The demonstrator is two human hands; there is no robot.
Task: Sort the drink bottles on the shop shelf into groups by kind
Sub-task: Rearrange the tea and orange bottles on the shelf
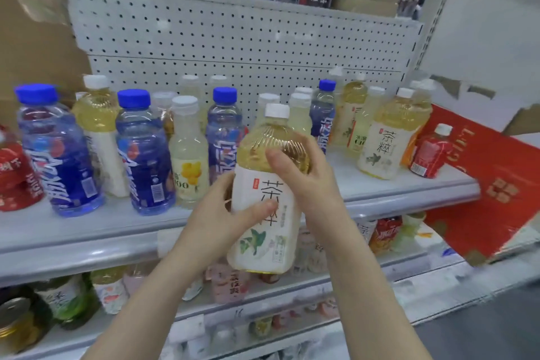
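Left hand [217,215] and right hand [301,175] grip one tea bottle [263,245]; the shelf's [394,188] kinds stand mixed, so sorting seems barely begun

Left hand [222,213]: bare, slim fingers, thumb and back of hand in view. Right hand [304,172]: bare, same slender build, thumb and knuckle line in view. Left forearm [163,286]: bare from the wrist to the lower frame edge, narrow at the wrist and wider toward the elbow. Right forearm [374,286]: bare along its whole visible length, same taper. Surfaces of both arms are smooth and even. Nails are too blurred to judge. The wide lens stretches both forearms near the bottom edge.
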